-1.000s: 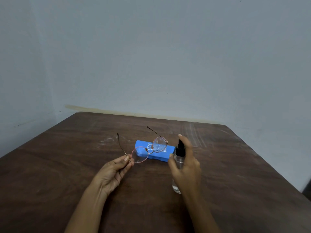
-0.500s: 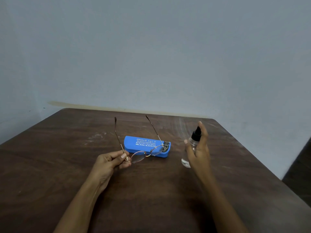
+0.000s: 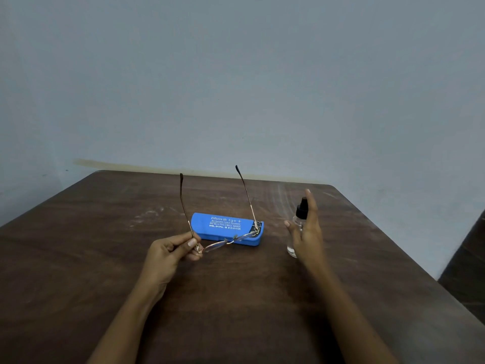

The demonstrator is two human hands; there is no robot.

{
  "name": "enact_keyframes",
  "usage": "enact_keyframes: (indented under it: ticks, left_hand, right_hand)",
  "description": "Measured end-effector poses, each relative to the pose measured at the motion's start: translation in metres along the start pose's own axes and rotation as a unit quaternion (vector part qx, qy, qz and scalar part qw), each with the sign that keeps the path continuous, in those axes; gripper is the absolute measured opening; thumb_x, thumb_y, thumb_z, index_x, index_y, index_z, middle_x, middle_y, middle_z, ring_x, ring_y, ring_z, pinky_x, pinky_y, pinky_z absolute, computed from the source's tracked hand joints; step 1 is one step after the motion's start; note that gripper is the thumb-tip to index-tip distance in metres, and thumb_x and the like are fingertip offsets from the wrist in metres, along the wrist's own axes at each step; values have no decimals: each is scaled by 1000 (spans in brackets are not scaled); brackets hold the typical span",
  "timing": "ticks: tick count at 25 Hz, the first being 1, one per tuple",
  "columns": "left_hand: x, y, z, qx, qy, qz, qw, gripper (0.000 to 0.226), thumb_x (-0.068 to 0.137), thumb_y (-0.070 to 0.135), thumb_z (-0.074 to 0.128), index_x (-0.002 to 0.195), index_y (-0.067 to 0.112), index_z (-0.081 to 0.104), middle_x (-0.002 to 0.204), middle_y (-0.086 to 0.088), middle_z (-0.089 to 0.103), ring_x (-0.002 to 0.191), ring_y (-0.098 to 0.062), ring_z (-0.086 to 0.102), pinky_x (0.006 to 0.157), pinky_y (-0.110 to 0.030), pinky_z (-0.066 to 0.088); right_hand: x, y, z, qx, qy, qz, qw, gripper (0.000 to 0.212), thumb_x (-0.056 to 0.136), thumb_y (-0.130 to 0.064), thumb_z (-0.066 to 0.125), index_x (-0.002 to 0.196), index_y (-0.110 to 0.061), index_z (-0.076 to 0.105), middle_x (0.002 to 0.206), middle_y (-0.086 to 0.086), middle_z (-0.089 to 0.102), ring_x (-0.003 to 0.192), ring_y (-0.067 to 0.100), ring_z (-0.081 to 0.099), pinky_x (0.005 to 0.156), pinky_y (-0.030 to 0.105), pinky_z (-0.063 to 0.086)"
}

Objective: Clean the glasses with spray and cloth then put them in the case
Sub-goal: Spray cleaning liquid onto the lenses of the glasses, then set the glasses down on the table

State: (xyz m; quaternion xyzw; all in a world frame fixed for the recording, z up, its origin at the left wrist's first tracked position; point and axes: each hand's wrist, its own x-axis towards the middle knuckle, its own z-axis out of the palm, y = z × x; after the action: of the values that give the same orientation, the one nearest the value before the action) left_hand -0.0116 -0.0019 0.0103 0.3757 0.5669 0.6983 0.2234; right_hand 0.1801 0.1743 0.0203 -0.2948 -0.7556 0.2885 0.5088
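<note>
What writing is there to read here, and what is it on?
"Bhavik Eye +": on the lid of the blue case.
"BHEL, BHOPAL - M. 9131514129": bottom line on the lid.
Two small lines between these: too blurred to read.
Bottle: no text visible.

Dark brown wooden table (image 3: 367, 285) with visible grain and rounded far corners. One closed blue glasses case (image 3: 223, 229) lies flat on it, just toward 12 o'clock from centre, with its long side running 9 to 3 o'clock and white lettering uppermost. Pale scuff marks (image 3: 149, 215) show on the surface at 10 and 1 o'clock.
</note>
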Motion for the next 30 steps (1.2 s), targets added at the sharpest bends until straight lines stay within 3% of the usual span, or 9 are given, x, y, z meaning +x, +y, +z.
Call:
enact_keyframes:
  ticks: [7, 10, 12, 14, 16, 20, 24, 27, 30]
  left_hand:
    - [0, 1, 2, 11, 2, 16, 1000, 23, 83, -10, 50, 86, 6, 65, 51, 2, 68, 47, -5, 60, 53, -11, 52]
    - [0, 0, 1, 21, 4, 25, 999, 20, 83, -10, 50, 92, 0, 65, 57, -3, 67, 48, -5, 60, 53, -12, 52]
    - [0, -1, 1, 30, 3, 32, 999, 19, 83, -10, 51, 91, -1, 66, 57, -2, 66, 47, -5, 59, 53, -12, 52]
    - [1, -1, 1, 34, 4, 36, 999, 19, 83, -10, 50, 89, 0, 66, 54, 1, 66, 47, -5, 59, 53, -13, 52]
    - [1, -2, 1, 34, 5, 39, 999, 20, 83, -11, 50, 90, 0, 65, 52, 1, 66, 47, -5, 59, 52, -12, 52]
    - [0, -4, 0, 36, 5, 38, 999, 22, 83, -11, 50, 91, 3, 65, 49, 4, 67, 46, -5, 59, 52, -12, 51]
    - [0, -7, -1, 55, 10, 43, 998, 21, 83, -10, 51, 88, 2, 67, 49, 5, 67, 45, -3, 57, 53, -12, 51]
    - [1, -10, -3, 83, 22, 59, 995, 21, 82, -9, 54, 83, 6, 69, 51, 8, 67, 47, -2, 57, 56, -11, 52]
    - [0, -11, -4, 114, 42, 89, 989, 22, 80, -10, 56, 85, 4, 71, 60, 10, 68, 51, 2, 60, 56, -9, 51]
  right_hand:
    - [-3, 8, 0, 6, 25, 49, 998, 81, 84, -5, 62, 142, -25, 10, 145, 13, 35, 128, 28, 41, 95, 27, 31]
    - [-9, 1, 1, -54, 59, 72, 994, 82, 81, -24, 67, 143, -23, 13, 145, 10, 36, 130, 27, 35, 103, 40, 25]
    - [-15, -11, -1, -116, 162, 16, 980, 66, 82, -41, 54, 139, -19, 27, 135, 7, 45, 125, 17, 30, 101, 37, 18]
    - [-18, -21, -1, -129, 199, -97, 967, 47, 85, -33, 45, 128, -13, 43, 114, 5, 54, 106, 8, 37, 91, 31, 26]
    - [-20, -30, 6, -97, 118, -135, 979, 29, 89, -16, 47, 115, -8, 55, 100, 2, 55, 82, -1, 45, 80, 29, 42]
    - [-26, -32, 23, -30, -44, 16, 998, 23, 88, -4, 56, 110, -2, 61, 104, 16, 65, 75, -1, 54, 67, -2, 39]
    - [-32, -24, 29, 87, -46, 119, 988, 18, 85, 0, 58, 102, -2, 65, 101, 15, 68, 81, 14, 60, 71, 15, 48]
    - [-36, -23, 28, 110, -52, 136, 983, 13, 83, 0, 60, 95, -3, 65, 94, 10, 67, 73, 8, 56, 66, 17, 45]
    - [-44, -21, 26, 118, -58, 112, 985, 20, 83, -1, 61, 82, -21, 63, 88, 4, 65, 71, 3, 54, 64, 18, 44]
